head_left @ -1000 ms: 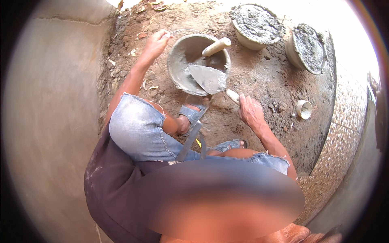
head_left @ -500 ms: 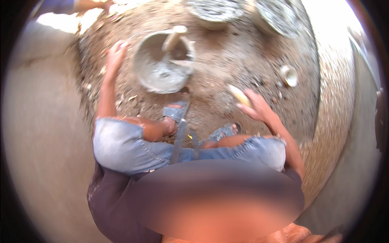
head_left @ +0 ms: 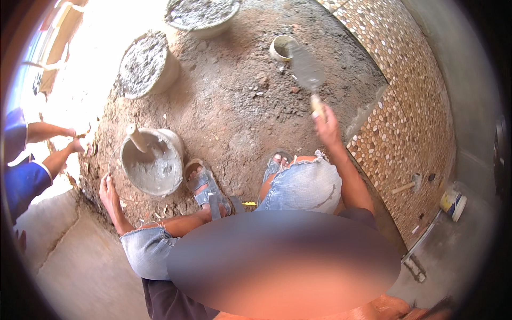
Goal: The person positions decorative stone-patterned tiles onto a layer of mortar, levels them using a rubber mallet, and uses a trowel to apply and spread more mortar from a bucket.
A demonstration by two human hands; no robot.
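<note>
My left hand (head_left: 112,198) grips the thin wire handle of a grey mortar bucket (head_left: 162,176), which stands beside my left foot with a second wooden-handled tool (head_left: 137,138) in it. In my right hand (head_left: 328,128) is a trowel (head_left: 306,69), its handle in my closed fingers and its grey-coated blade out over the dirt. The blade tip overlaps the small pale pot (head_left: 273,50) in the picture; whether they touch I cannot tell.
Two full mortar buckets (head_left: 144,69) (head_left: 202,24) stand farther forward. Another person's legs (head_left: 42,173) are at the left. Pebble paving (head_left: 405,128) borders the dirt on the right, with a wooden-handled tool (head_left: 402,188) and a white container (head_left: 453,202) along it.
My view has turned rightward. The trowel has left the mortar bucket and swung out to the small pot, still in my right hand. Another person's legs have come into view at the left.
</note>
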